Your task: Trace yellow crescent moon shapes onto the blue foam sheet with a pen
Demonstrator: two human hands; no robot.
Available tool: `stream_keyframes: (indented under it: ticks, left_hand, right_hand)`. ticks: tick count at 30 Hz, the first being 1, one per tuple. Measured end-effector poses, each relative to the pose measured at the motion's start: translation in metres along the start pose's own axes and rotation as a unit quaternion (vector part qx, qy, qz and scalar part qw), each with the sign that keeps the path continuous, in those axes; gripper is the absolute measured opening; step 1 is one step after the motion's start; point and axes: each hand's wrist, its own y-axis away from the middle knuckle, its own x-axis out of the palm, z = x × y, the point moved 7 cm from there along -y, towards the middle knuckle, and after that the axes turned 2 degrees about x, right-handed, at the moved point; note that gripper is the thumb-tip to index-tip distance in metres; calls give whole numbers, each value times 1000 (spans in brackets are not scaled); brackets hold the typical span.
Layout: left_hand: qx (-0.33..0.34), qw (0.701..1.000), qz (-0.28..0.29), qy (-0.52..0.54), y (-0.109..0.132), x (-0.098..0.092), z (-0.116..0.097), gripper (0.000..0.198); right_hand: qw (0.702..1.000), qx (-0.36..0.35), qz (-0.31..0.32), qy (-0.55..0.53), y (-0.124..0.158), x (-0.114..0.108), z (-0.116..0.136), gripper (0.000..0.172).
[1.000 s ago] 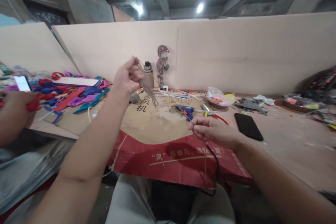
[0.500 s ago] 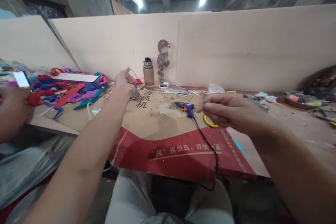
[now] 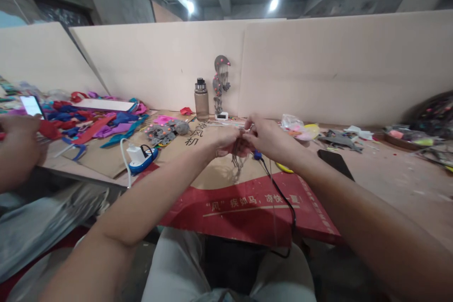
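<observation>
My left hand (image 3: 223,140) and my right hand (image 3: 266,138) meet above the middle of the cardboard sheet (image 3: 226,198). Both are closed on a small bunch of thin grey strands (image 3: 238,159) that hangs down between them. Just behind my right hand lies a blue glue gun (image 3: 257,155), mostly hidden, and its black cord (image 3: 283,198) runs toward me over the red printed edge of the cardboard.
A grey pile of small pieces (image 3: 166,131) and a white-and-blue power strip (image 3: 140,158) lie left of my hands. A bottle (image 3: 201,99) and a grey hanging ornament (image 3: 221,80) stand at the back wall. A black phone (image 3: 334,163) lies right. Another person's hand (image 3: 17,144) works at far left among coloured strips (image 3: 95,125).
My left hand came down from the raised spot at the back and my right hand moved left. They now meet over the cardboard with the strands between them.
</observation>
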Motion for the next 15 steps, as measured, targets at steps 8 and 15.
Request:
stream_keyframes:
  ticks: [8, 15]
  left_hand:
    - [53, 996, 38, 66, 33, -41, -47, 41]
    - [411, 816, -281, 295, 79, -177, -137, 29]
  right_hand:
    - [895, 69, 168, -406, 36, 10, -32, 30]
    - [841, 61, 361, -398, 108, 29, -64, 32]
